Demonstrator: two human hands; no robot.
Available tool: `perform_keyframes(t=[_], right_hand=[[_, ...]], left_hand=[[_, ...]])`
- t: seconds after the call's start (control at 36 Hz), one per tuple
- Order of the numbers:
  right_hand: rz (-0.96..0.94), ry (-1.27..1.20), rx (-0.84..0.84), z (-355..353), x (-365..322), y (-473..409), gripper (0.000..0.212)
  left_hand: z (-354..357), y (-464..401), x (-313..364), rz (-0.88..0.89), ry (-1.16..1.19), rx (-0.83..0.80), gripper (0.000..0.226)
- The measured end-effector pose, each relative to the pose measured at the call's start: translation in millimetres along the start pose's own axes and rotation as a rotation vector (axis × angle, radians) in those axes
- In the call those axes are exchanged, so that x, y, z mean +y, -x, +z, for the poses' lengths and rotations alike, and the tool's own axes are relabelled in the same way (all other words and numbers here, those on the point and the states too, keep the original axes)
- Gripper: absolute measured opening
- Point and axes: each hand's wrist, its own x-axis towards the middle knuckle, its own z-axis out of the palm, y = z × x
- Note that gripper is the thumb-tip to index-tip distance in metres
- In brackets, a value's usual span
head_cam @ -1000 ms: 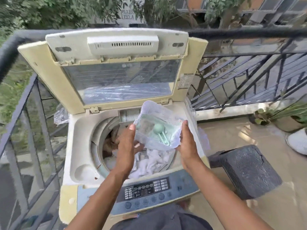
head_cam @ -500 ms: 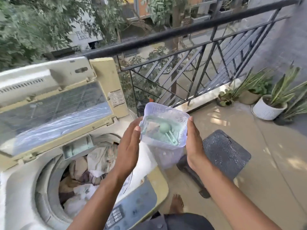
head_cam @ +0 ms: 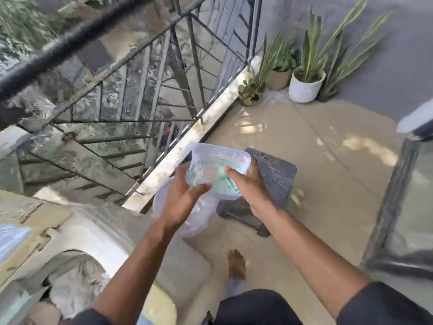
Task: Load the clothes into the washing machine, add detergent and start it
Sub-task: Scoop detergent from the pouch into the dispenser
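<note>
the frame was motion-blurred throughout. both hands were raised in front of the person, out past the right side of the washing machine (head_cam: 98,233) and over the balcony floor (head_cam: 316,160).

a clear plastic detergent container (head_cam: 218,160) was held between the two hands, above the floor and in front of a dark grey stool (head_cam: 276,177). pale green contents showed through its wall; what they were could not be made out.

the right hand (head_cam: 250,184) gripped the container at its right side, thumb lying across the near face and fingers wrapped behind it out of sight. the left hand (head_cam: 182,198) was at the container's lower left, fingers extended and slightly spread, thumb reaching toward the near face. whether the left hand actually bore on the container could not be told. a pale translucent piece (head_cam: 168,200) showed just below and behind the left hand; its nature could not be told.

the washing machine occupied the lower left corner of the view, its top opening uncovered, with light-coloured clothes (head_cam: 75,285) lying inside the drum.

a black metal railing (head_cam: 117,78) ran diagonally along the edge of the balcony. potted plants, one in a white ribbed pot (head_cam: 304,87), stood in the far corner of the floor against the grey wall. one bare foot (head_cam: 236,263) rested on the floor below the hands.
</note>
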Motion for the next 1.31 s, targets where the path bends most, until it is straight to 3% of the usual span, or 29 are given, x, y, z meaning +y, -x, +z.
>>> perform_keyframes(t=[0.08, 0.31, 0.44, 0.53, 0.64, 0.75, 0.97, 1.06, 1.14, 1.31], right_hand=[[0.071, 0.007, 0.051, -18.9, 12.5, -28.9, 0.066], [0.273, -0.018, 0.158, -68.9, 57.7, -99.7, 0.057], [0.42, -0.111, 0.201, -82.3, 98.0, -150.5, 0.069], [0.44, -0.151, 0.201, -87.6, 125.1, -176.6, 0.069], [0.45, -0.192, 0.218, -91.5, 151.7, -202.5, 0.052], [0.515, -0.229, 0.259, -90.0, 176.8, -221.2, 0.076], [0.537, -0.159, 0.35, -85.4, 191.8, -232.7, 0.062], [0.544, -0.155, 0.373, -83.8, 196.5, -234.3, 0.067], [0.549, -0.135, 0.384, -85.5, 200.1, -232.0, 0.065], [0.471, 0.084, 0.379, -89.5, 182.9, -216.7, 0.071]], left_hand=[[32.9, -27.1, -1.6, -0.033, -0.007, -0.064, 0.074], [102.8, -106.5, -28.0, -0.194, -0.099, -0.297, 0.072], [140.5, -155.6, -58.4, -0.263, -0.173, -0.371, 0.071], [158.4, -181.2, -78.6, -0.282, -0.195, -0.392, 0.07], [179.3, -210.4, -103.9, -0.339, -0.143, -0.431, 0.067], [196.1, -231.2, -120.9, -0.395, -0.093, -0.479, 0.058], [204.0, -245.3, -129.1, -0.479, -0.062, -0.606, 0.092], [202.5, -246.1, -136.3, -0.494, -0.075, -0.631, 0.075], [202.3, -245.2, -137.5, -0.499, -0.074, -0.619, 0.075], [196.3, -226.1, -118.2, -0.493, -0.044, -0.529, 0.1]])
